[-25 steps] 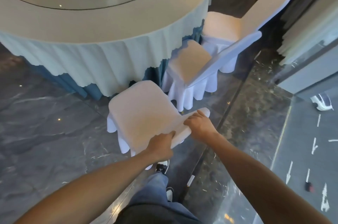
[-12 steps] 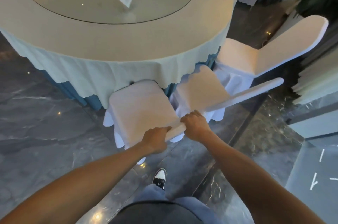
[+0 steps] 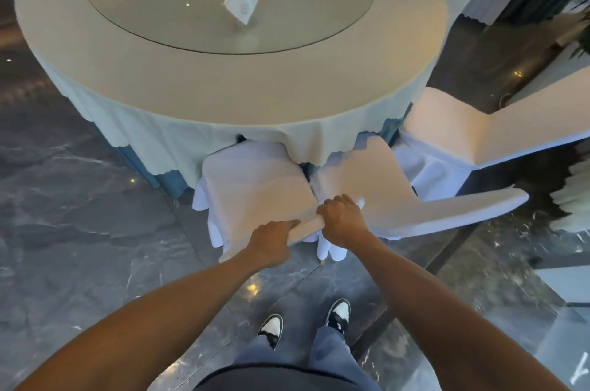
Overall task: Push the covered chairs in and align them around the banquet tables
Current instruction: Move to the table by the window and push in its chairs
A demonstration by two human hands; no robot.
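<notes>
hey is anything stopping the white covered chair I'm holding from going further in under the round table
Nothing visible blocks it. The white fabric-covered chair gripped by the left hand and right hand already has its seat front under the pale draped tablecloth. The neighbouring white covered chair sits close against its right side. Under the cloth is hidden.

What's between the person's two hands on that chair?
In the head view, only a short bare strip of the covered chair's backrest top lies between left hand and right hand.
</notes>
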